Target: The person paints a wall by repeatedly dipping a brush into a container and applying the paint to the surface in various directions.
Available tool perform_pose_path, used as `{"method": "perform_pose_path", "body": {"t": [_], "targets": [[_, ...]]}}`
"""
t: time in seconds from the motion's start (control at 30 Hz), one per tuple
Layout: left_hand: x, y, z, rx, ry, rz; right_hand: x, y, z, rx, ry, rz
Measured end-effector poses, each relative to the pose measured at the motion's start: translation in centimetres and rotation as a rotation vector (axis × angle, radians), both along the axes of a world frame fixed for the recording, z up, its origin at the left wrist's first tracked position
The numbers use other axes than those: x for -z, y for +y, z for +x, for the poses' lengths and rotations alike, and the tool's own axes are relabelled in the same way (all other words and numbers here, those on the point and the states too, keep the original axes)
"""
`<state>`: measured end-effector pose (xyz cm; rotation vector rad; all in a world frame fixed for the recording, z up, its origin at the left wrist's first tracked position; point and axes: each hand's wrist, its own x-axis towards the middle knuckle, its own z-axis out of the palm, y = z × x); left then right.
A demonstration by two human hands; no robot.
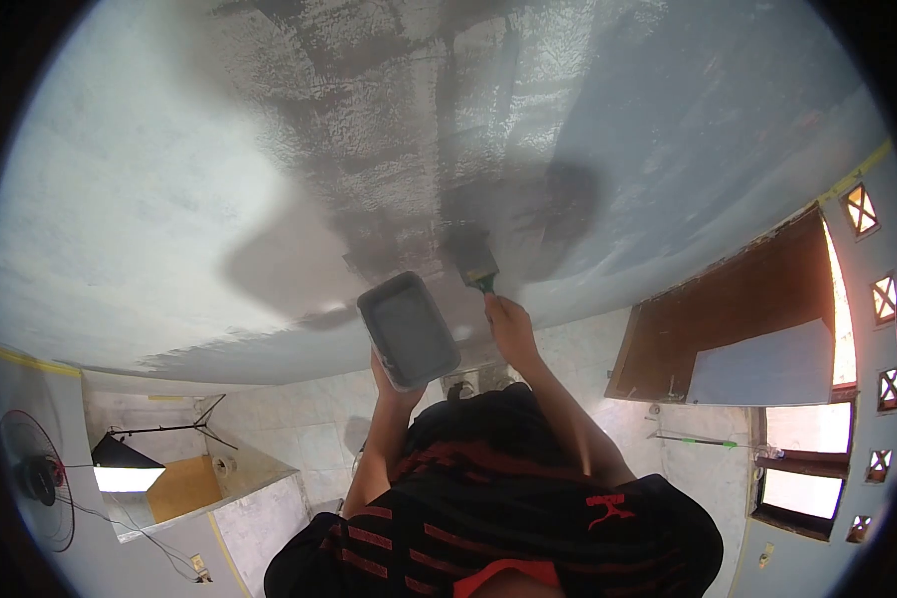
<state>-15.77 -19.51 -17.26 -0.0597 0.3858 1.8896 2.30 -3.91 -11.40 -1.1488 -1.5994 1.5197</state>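
My left hand (399,392) holds a grey rectangular tray (409,329) from below, its fingers mostly hidden behind it. Grey paint or a similar liquid shows inside the tray. To the right of the tray, my right hand (511,329) is closed round the green handle of a wide brush (476,264). The brush's dark bristles are against or very near the wall (369,149), too shadowed to tell which. Wet-looking grey strokes cover the middle of this pale surface, and shadows fall around the brush and tray.
A brown door (728,299) stands at the right, near a window (802,458) and a wall with small crossed openings. At the lower left are a fan (40,480) with loose cables and a lit lamp (130,468) on a stand.
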Motion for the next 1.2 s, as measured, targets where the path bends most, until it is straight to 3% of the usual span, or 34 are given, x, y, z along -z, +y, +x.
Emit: {"method": "perform_pose_path", "body": {"t": [0.17, 0.43, 0.67, 0.8, 0.87, 1.03, 1.2], "targets": [[-0.5, 0.0, 0.0, -0.023, 0.031, -0.054, -5.6, -3.1, 1.7, -0.042, 0.034, -0.082], [-1.5, 1.3, 0.9, 0.016, 0.0, -0.003, -17.0, 0.5, -1.4, -0.068, 0.237, 0.26], [-0.2, 1.7, 1.5, 0.087, 0.019, -0.056, -7.5, 3.3, -1.7, 0.005, 0.127, 0.273], [0.5, 1.1, 1.5, 0.095, 0.017, -0.017, -3.7, 3.1, 1.0, 0.011, -0.012, 0.118], [-1.0, 1.1, 1.9, 0.088, 0.044, -0.042, -3.7, 2.3, 2.8, 0.0, -0.015, 0.083], [-2.3, 1.2, 1.7, 0.079, 0.041, -0.032, -11.4, -0.6, 6.1, -0.2, -0.122, -0.014], [-2.7, 1.2, 2.0, 0.091, 0.048, -0.059, -15.1, 0.2, 3.7, -0.155, 0.059, 0.151]]}}
